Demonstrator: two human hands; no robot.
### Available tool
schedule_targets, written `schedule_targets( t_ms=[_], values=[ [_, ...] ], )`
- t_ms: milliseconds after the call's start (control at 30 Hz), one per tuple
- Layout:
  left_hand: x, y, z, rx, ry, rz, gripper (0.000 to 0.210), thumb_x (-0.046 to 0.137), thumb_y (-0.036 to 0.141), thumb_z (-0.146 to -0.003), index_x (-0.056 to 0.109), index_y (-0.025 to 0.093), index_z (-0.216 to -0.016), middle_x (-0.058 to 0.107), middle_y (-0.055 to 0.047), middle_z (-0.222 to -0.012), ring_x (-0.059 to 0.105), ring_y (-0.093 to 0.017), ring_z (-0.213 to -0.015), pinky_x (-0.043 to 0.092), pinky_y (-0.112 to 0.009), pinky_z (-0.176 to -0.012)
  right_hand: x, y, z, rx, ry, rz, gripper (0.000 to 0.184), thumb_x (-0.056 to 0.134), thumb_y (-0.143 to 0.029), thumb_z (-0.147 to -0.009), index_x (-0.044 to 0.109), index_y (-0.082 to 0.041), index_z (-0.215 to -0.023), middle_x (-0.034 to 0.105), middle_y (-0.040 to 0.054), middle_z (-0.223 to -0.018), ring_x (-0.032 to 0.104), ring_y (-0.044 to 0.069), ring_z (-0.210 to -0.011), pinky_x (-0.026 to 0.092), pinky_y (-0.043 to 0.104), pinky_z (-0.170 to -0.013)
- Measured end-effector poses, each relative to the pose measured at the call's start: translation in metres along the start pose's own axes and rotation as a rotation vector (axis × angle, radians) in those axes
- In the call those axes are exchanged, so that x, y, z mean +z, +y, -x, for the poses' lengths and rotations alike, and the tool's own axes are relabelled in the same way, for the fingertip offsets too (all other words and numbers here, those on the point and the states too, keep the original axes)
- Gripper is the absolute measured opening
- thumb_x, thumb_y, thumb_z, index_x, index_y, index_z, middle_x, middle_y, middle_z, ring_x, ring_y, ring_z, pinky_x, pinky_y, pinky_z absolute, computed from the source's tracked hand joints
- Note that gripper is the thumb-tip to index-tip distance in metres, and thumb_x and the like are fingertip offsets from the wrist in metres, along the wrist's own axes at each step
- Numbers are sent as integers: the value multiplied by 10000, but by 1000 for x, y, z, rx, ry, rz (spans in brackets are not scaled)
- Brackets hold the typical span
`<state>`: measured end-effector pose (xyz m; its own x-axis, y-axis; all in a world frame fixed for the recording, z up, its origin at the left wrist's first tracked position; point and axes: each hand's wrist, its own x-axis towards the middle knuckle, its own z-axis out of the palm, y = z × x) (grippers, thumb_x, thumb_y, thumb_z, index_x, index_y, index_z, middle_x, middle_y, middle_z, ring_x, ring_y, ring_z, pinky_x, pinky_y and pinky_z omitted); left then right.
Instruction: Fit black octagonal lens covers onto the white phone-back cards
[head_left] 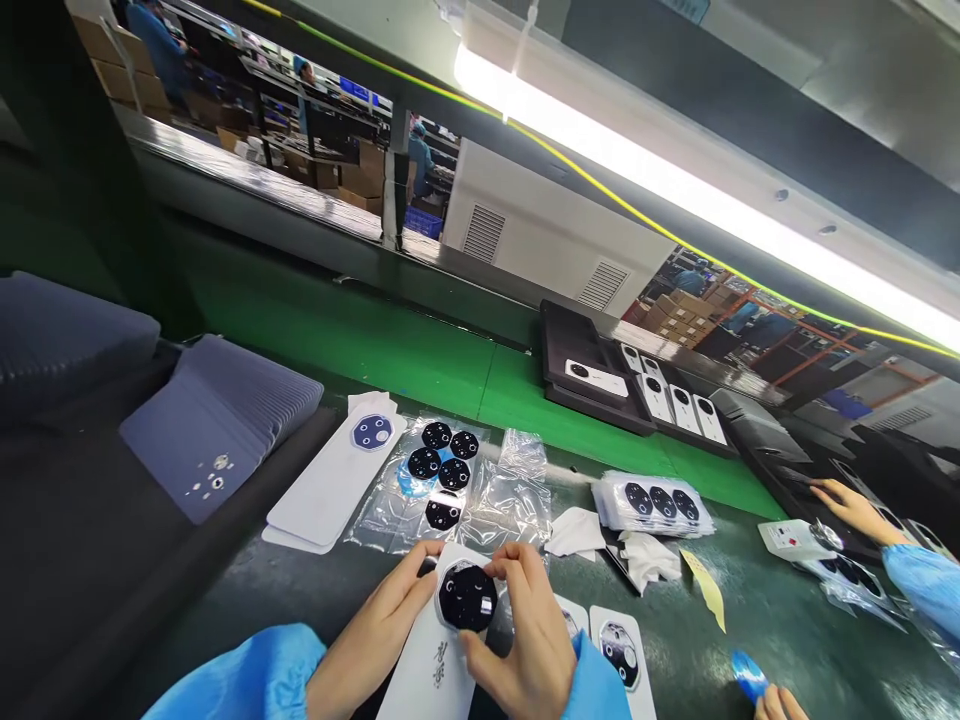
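Observation:
My left hand [386,620] is closed on the left edge of a white phone back cover [424,665] with dark lettering. At the cover's top end sits a round, glossy black camera lens cover [466,597]. My right hand [529,625] grips this lens cover by its edge, thumb below and fingers above. I cannot tell whether the lens cover is fully seated. Partly behind my right hand, more white covers [619,665] with camera cutouts lie on the bench. Just beyond my hands, several black lens covers [442,511] rest on clear plastic film [506,500].
Left stand fanned blue-grey plastic sheets [225,420] and a white cover stack [322,490]. A bagged stack of lens covers [652,503], crumpled white wipes [576,532] and a yellow strip [703,588] lie right. Black trays [592,360] stand behind. A co-worker's hands [855,510] are at the right.

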<state>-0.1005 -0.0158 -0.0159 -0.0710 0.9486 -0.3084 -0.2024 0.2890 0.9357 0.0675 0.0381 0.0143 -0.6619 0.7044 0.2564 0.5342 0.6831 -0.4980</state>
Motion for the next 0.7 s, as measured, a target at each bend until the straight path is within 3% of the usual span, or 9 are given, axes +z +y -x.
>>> schedule_targets(
  t_ms=[367, 533, 700],
  values=[
    [-2, 0, 2, 1, -10, -21, 406, 431, 431, -862, 504, 248, -1217, 635, -25, -1162, 516, -272, -1142, 401, -320, -913, 10, -3, -6, -25, 120, -96, 493, 546, -22, -604, 437, -282, -1008, 525, 90, -992, 568, 238, -923, 546, 371, -788],
    [-2, 3, 2, -12, -44, -16, 420, 400, 431, -875, 453, 244, -1247, 642, -28, -1133, 571, -245, -1013, 403, -332, -893, 12, -2, -8, -18, 116, -125, 471, 541, -42, -605, 443, -291, -992, 530, 87, -978, 573, 238, -907, 550, 374, -766],
    [-1, 5, 3, -6, -34, -28, 414, 406, 428, -862, 469, 238, -1225, 631, -27, -1158, 572, -231, -1023, 417, -301, -865, 14, -3, -8, 4, 121, -114, 460, 539, -51, -601, 451, -296, -981, 540, 81, -974, 581, 227, -905, 550, 359, -768]
  ],
)
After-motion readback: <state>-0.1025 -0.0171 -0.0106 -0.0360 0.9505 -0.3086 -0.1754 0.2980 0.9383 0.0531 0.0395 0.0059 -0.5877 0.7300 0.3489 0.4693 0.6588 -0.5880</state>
